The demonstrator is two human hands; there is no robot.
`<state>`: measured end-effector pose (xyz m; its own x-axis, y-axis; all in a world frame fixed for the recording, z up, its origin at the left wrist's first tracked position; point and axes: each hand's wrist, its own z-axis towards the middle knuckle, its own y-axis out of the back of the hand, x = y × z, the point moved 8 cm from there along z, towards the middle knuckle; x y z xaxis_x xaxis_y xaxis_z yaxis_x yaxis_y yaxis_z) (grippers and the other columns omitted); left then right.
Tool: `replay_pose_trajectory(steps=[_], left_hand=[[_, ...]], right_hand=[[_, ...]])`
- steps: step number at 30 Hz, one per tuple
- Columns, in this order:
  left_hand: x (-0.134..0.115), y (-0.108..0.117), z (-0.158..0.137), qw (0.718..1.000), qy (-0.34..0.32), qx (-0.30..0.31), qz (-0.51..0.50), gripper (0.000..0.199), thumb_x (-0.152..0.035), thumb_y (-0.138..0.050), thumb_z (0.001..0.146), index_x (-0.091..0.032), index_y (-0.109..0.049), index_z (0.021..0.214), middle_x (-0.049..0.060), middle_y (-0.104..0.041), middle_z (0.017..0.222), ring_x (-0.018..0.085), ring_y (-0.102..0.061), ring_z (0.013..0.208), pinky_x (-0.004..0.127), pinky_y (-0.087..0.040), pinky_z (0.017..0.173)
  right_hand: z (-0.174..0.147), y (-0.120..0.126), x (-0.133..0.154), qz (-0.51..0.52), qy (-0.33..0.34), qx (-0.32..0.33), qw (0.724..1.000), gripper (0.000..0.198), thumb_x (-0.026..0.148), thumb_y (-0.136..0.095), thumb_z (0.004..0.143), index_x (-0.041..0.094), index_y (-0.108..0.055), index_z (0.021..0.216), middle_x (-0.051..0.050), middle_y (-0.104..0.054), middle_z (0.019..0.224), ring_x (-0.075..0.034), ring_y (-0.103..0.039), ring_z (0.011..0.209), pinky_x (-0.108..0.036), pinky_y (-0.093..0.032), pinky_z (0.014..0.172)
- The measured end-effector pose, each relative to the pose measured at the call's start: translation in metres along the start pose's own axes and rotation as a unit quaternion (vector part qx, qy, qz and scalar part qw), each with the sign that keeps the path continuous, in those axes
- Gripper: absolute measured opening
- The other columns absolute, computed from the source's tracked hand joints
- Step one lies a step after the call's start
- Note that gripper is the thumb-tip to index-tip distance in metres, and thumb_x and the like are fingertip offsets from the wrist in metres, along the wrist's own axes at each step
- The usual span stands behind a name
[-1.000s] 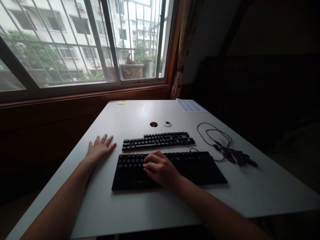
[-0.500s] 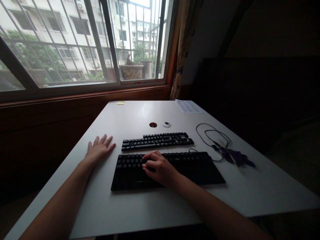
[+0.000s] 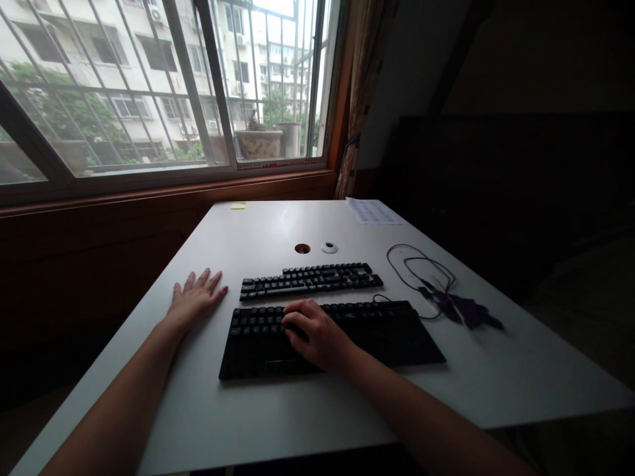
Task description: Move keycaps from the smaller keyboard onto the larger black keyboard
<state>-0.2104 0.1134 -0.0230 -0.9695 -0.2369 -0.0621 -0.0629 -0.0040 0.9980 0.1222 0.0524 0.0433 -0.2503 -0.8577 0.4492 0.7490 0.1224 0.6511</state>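
A black keyboard (image 3: 387, 344) lies near the front of the white table. Keycaps fill its upper rows, while its lower part looks bare and dark. Over its middle is my right hand (image 3: 315, 334), fingers curled and closed, the tips down at the edge of the keycap rows. Whatever they may hold is hidden. Just behind the keyboard, loose black keycaps (image 3: 288, 289) are laid out in rows with some gaps. My left hand (image 3: 194, 299) rests flat on the table to their left, fingers spread, holding nothing.
A coiled cable (image 3: 421, 261) and a dark purple cloth item (image 3: 466, 312) lie at the right. Farther back are a round hole (image 3: 302, 249), its white cover (image 3: 329, 248), printed paper (image 3: 373, 211) and a yellow note (image 3: 238, 205). A barred window (image 3: 163, 86) stands beyond.
My right hand's fingers have shifted slightly on the keyboard, the index finger curling over more. The left hand stays put. The whole view has moved a little.
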Motion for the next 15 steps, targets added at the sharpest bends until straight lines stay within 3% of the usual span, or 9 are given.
replay_pose_trajectory(steps=[15], left_hand=[[0.0000, -0.0004, 0.0001, 1.000, 0.000, -0.001, -0.002, 0.075, -0.071, -0.020, 0.099, -0.034, -0.030, 0.164, 0.006, -0.018, 0.174, 0.044, -0.014, 0.158, 0.073, -0.016, 0.119]], right_hand=[[-0.0009, 0.0063, 0.0068, -0.046, 0.015, -0.022, 0.999, 0.016, 0.012, -0.068, 0.086, 0.025, -0.076, 0.093, -0.008, -0.065, 0.116, -0.028, -0.055, 0.117, -0.048, -0.054, 0.101]])
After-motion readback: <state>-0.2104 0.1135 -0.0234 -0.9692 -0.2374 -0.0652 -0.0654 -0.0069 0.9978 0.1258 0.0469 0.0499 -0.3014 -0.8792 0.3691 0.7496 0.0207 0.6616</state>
